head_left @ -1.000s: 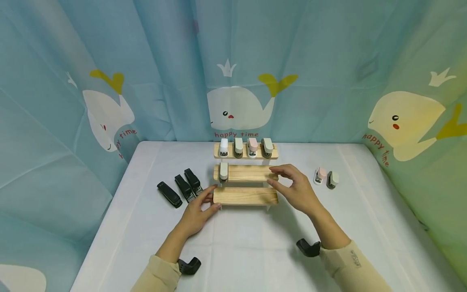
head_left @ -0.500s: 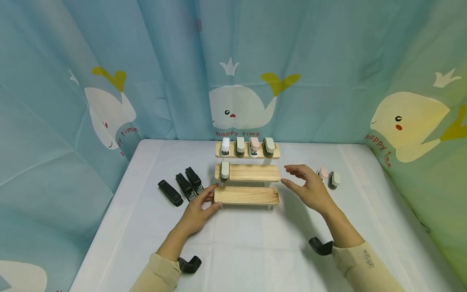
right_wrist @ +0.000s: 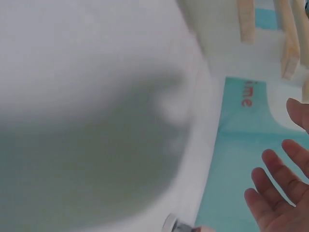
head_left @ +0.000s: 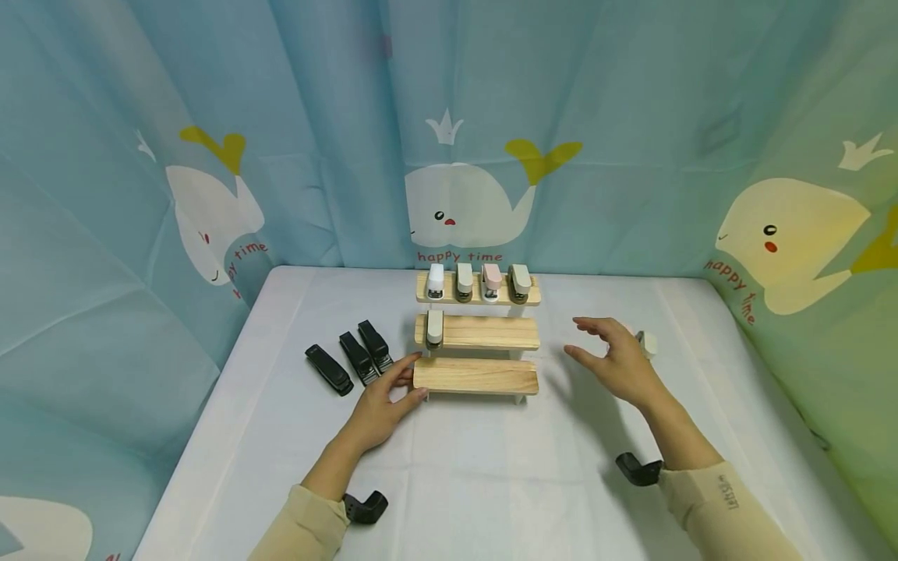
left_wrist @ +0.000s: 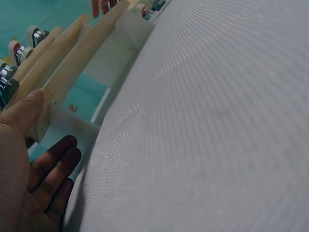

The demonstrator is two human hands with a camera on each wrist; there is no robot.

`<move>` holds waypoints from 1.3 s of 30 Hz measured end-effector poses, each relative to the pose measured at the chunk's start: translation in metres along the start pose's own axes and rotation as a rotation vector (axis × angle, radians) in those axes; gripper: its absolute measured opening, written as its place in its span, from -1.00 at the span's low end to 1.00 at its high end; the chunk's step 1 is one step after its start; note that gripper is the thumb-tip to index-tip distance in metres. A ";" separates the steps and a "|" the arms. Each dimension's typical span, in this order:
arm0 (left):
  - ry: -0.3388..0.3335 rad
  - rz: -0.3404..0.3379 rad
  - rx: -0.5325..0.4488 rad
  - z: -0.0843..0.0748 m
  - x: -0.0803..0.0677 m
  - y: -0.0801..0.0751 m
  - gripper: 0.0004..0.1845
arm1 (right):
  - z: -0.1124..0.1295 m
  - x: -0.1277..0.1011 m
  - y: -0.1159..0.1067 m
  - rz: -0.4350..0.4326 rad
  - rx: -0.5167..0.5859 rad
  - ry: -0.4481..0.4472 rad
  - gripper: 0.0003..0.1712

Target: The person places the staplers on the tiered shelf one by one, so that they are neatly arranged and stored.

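While my left hand rested against the left end of the wooden rack's lowest step, thumb along the top edge and fingers loosely straight beside the white side panel, it held nothing and only steadied the stand. My right hand hung in the air to the right of the rack, fingers spread and relaxed, palm turned inward, gripping nothing. Just behind that hand lay the small stapler with the pale top, half hidden by my fingers; whether a second one sat beside it I could not tell from the head view. To the left of the rack, three black staplers lay side by side on the white table. On the middle step stood one grey-white stapler at the left end, and on the top step four small staplers stood in a row, white, grey, pink and grey-green. Behind everything hung the blue whale curtain.

I judged the risk to lie in my right hand: reaching blind past my own fingers, I might knock the small stapler away instead of pinching it. Should my left hand push too hard, the light rack could slide or tip, and the upright staplers on it would topple.
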State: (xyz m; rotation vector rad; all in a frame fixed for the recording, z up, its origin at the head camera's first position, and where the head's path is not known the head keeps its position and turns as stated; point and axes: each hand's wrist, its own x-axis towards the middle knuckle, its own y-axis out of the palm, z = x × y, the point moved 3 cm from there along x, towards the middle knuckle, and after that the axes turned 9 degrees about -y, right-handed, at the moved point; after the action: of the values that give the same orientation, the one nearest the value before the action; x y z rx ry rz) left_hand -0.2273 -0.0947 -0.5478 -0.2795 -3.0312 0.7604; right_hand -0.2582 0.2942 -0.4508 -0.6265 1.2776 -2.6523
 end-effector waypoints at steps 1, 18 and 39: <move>0.002 -0.002 0.003 0.000 0.000 0.000 -0.33 | -0.003 -0.001 -0.001 0.003 -0.010 0.007 -0.36; 0.035 -0.007 -0.002 -0.001 0.000 0.000 -0.33 | -0.054 -0.007 -0.041 0.047 -0.184 0.062 -0.23; 0.014 0.005 -0.013 0.000 0.000 0.000 -0.31 | -0.089 0.000 -0.044 0.232 -0.215 0.159 -0.13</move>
State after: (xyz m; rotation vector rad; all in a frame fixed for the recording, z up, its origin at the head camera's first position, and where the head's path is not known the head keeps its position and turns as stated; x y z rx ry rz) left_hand -0.2271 -0.0946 -0.5477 -0.2918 -3.0241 0.7360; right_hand -0.2926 0.3859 -0.4664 -0.2731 1.5864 -2.4359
